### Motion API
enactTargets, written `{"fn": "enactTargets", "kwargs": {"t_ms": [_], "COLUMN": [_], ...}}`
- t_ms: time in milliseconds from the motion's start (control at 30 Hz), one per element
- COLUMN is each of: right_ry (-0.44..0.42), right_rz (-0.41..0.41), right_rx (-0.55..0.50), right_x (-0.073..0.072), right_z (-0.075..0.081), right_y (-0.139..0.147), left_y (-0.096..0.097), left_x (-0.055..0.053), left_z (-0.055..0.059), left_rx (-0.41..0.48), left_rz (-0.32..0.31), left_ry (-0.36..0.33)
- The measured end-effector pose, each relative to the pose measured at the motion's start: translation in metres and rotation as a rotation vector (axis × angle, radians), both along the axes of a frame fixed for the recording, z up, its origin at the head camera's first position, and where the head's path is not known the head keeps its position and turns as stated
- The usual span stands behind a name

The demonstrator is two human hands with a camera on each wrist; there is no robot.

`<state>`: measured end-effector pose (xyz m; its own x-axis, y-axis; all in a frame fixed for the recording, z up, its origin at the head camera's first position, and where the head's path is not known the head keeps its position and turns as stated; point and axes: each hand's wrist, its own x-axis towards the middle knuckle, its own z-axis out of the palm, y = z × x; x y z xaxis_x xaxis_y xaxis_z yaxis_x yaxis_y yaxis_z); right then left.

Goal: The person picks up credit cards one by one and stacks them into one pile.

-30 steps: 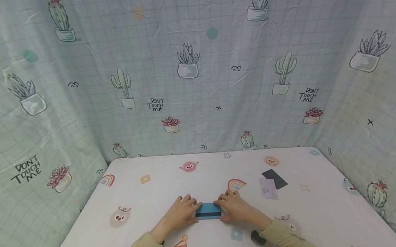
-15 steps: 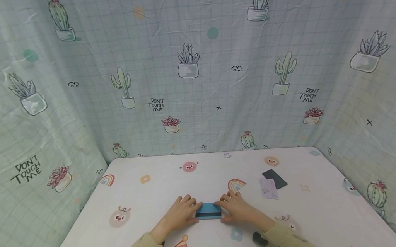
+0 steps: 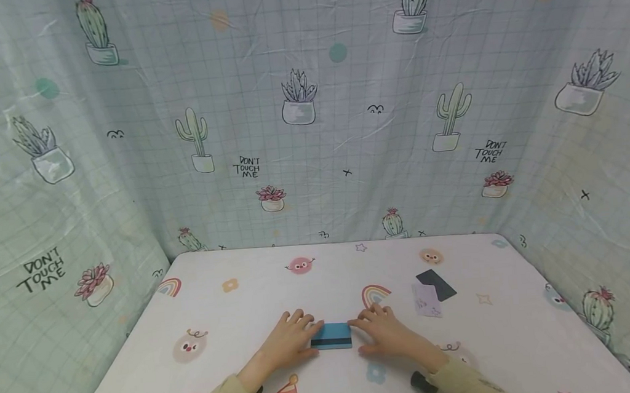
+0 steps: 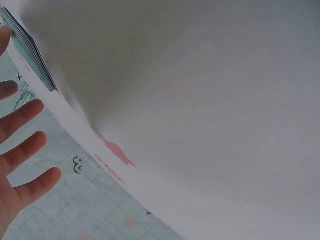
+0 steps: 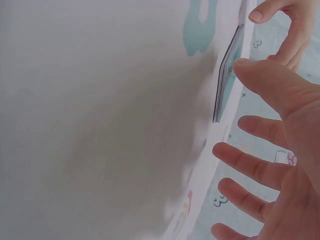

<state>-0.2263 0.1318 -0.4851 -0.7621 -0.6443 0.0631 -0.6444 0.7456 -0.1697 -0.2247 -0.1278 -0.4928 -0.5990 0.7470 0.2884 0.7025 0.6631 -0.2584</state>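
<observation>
A small stack of cards (image 3: 330, 337), blue with a dark stripe on top, lies on the table between the hands. Its layered edges show in the left wrist view and in the right wrist view. My left hand (image 3: 290, 339) is at the stack's left end, index fingertip by the far corner and thumb by the near corner. In the left wrist view the other fingers (image 4: 31, 147) are spread. At the right end, my right hand (image 3: 388, 335) has its index fingertip close to the far corner, its thumb a little apart and its fingers spread.
A pale lilac card (image 3: 427, 300) overlaps a dark card (image 3: 437, 284) on the table right of the hands. A dark round object (image 3: 423, 383) is under the right wrist. The white printed table (image 3: 254, 275) meets cactus-patterned curtains (image 3: 313, 178) at the back and sides.
My right hand has drawn slightly to the right, its thumb now apart from the stack's end. The left hand and the stack stay almost in place.
</observation>
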Motion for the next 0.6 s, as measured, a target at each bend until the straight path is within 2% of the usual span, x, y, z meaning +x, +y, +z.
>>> {"fn": "enactTargets", "kwargs": {"t_ms": [167, 433, 600], "right_ry": [0.045, 0.09, 0.126], "right_rz": [0.013, -0.052, -0.097], "right_rx": [-0.031, -0.039, -0.05], "right_x": [0.002, 0.003, 0.005], "right_z": [-0.001, -0.009, -0.011], "right_y": [0.007, 0.024, 0.033], "left_y": [0.006, 0.019, 0.029], "left_x": [0.002, 0.004, 0.004], "left_z": [0.003, 0.01, 0.011], "left_rx": [-0.013, 0.009, -0.009], "left_rz": [0.011, -0.061, -0.07], "left_ry": [-0.039, 0.046, 0.061]}}
